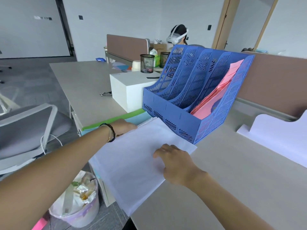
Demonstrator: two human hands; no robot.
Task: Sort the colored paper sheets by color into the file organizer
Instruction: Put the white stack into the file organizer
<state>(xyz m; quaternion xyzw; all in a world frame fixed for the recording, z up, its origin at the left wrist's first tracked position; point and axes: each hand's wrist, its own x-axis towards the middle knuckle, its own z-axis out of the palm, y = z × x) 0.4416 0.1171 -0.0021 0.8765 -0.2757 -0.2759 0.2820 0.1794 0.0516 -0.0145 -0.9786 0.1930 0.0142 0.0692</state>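
White sheets (132,163) overhang the desk's (232,180) left edge, left hand (123,127) gripping their far end, right hand (176,165) pressing flat; organizer (199,100) lies just beyond.

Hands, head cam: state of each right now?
Left hand: grips the far edge of the white paper stack.
Right hand: open, fingers resting flat on top of the stack.

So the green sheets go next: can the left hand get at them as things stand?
Probably yes. The left hand already lies at the green sheets; only their far edge shows, though, with the white stack covering the rest.
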